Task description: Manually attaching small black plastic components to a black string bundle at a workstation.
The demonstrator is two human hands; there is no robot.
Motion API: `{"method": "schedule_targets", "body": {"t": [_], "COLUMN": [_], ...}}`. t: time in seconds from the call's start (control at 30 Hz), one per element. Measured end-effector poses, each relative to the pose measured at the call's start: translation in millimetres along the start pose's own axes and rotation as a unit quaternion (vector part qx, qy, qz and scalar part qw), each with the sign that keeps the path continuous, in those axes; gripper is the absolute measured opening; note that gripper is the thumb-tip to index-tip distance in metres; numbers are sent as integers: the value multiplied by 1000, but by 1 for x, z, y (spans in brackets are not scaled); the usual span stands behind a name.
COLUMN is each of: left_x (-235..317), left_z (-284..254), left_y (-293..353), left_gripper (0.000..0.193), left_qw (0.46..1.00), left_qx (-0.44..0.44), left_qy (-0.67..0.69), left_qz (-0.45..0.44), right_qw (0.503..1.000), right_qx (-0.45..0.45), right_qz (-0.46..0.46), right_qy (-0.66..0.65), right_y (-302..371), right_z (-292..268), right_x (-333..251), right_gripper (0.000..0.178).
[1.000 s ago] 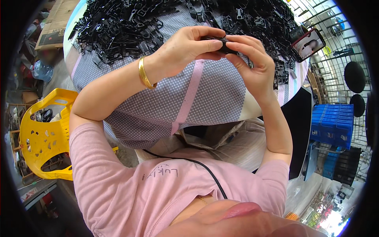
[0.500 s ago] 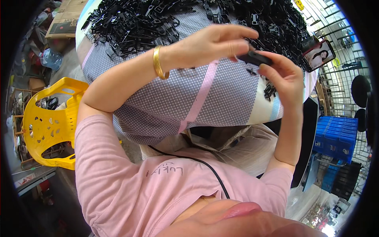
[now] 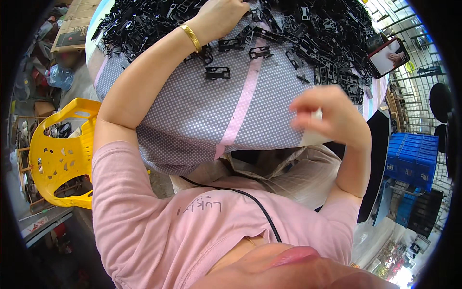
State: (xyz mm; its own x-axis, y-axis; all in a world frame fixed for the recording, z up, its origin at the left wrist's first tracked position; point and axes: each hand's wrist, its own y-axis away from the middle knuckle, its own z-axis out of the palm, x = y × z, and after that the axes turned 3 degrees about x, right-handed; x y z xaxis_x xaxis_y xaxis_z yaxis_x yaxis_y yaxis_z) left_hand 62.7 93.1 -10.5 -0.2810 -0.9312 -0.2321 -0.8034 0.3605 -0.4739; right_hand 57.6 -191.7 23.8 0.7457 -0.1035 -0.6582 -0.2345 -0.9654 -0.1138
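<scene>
The desk (image 3: 284, 125) is draped with a dotted grey cloth (image 3: 192, 106), which is crossed by a pink stripe. The far half of the cloth is covered by a broad pile (image 3: 332, 31) of black plastic parts, heaped and tangled. A pink shirt (image 3: 192, 236) is seen below the near edge of the desk, and a black cable (image 3: 260, 214) is run across it. On the left a yellow chair (image 3: 83, 154) is placed beside the desk; on the right a blue crate (image 3: 411, 161) is seen, and at the upper left a brown carton (image 3: 72, 41), with a clear bottle (image 3: 60, 77) just below it. The left hand (image 3: 221, 19) is stretched over the pile, its fingers pointed to the right; whether anything is gripped there cannot be told. The right hand (image 3: 329, 113) is held near the pile's near right edge, blurred, with its fingers curved and parted from the thumb by a moderate gap. A phone (image 3: 387, 58) is set tilted at the desk's right edge, its screen lit. A gold bangle (image 3: 191, 38) is worn on the left wrist. One flat black frame (image 3: 218, 73) is left loose on the cloth, apart from the pile, and a smaller black piece (image 3: 303, 78) is seen by the pile's near edge.
</scene>
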Motion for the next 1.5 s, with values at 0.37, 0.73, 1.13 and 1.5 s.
{"method": "schedule_targets", "body": {"t": [0.37,0.73,1.13,1.5], "left_x": [28,75,86,85], "left_z": [-31,-40,-42,-39], "left_y": [17,18,22,23], "left_gripper": [23,35,35,38], "left_qw": [775,550,516,534], "left_qx": [9,-27,4,-19], "left_qy": [569,781,802,797], "left_qz": [-273,-295,-303,-280], "right_qw": [910,899,876,885], "right_qx": [252,316,426,431], "right_qz": [36,106,180,158], "right_qy": [328,-283,-136,-83], "right_y": [-32,-20,-29,-32], "right_z": [23,6,20,29], "right_x": [31,17,16,17], "right_gripper": [28,23,17,16]}}
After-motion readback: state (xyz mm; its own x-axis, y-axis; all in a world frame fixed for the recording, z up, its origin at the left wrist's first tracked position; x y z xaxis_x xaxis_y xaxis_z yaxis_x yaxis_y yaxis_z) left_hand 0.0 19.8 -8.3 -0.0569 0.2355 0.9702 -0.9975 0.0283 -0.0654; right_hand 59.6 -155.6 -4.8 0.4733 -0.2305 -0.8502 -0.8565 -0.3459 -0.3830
